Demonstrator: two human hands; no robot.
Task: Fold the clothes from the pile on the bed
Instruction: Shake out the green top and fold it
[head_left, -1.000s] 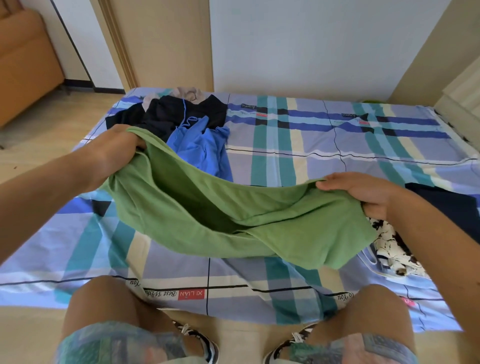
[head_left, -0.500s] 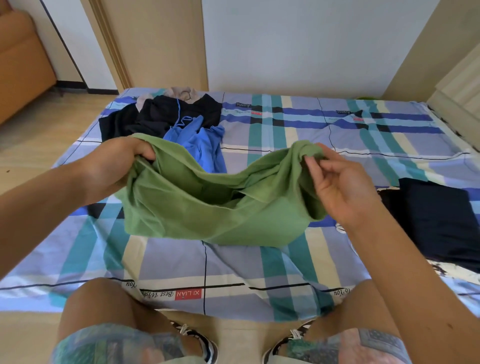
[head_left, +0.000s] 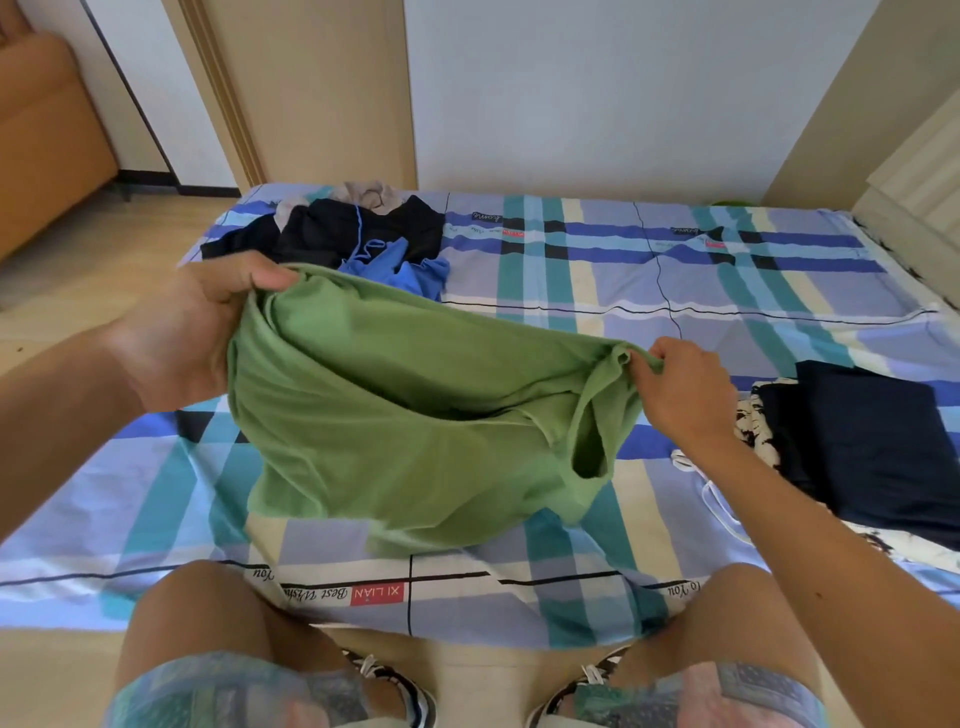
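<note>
A green T-shirt (head_left: 410, 415) hangs stretched between both hands above the near part of the bed (head_left: 597, 291). My left hand (head_left: 192, 332) grips its left edge in a fist. My right hand (head_left: 680, 389) pinches the opposite edge by a sleeve opening. The shirt's lower hem droops onto the plaid sheet. A pile of dark and blue clothes (head_left: 358, 239) lies at the far left corner of the bed. Folded dark garments (head_left: 872, 441) are stacked to the right, on top of a black-and-white patterned piece.
My bare knees (head_left: 208, 618) and patterned shorts press against the bed's near edge. An orange sofa (head_left: 41, 140) stands at the far left on the wooden floor. A wall and door frame run behind the bed; a cream headboard (head_left: 919, 171) is at the right.
My right hand went from open fingers touching the shirt to pinching its edge and moved right, pulling the green shirt wider. The left hand kept its grip.
</note>
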